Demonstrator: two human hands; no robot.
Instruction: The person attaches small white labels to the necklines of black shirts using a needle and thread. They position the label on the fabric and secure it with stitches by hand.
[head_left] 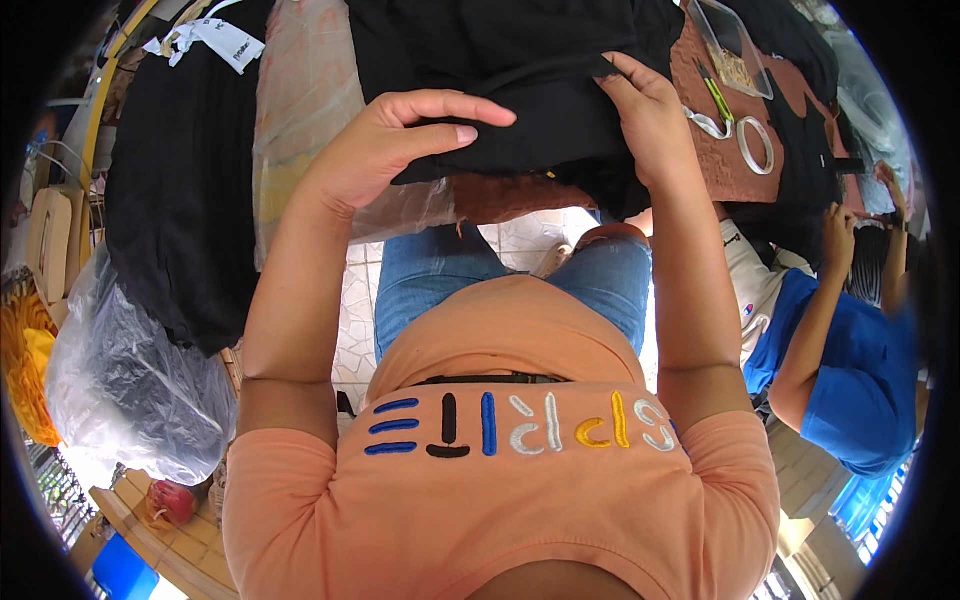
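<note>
Nearest, left hand (400, 135) flat on the near edge of a black garment (540, 90), fingers straight and pointing right, thumb tucked under the fold, pinching the cloth. Right hand (645, 105) just beyond, closed on the same fold from the right. Garment spread across the brown table (720, 160), long axis running left to right. Farther right, green-handled scissors (715, 100), tape roll (757, 145), clear tray (735, 45).
</note>
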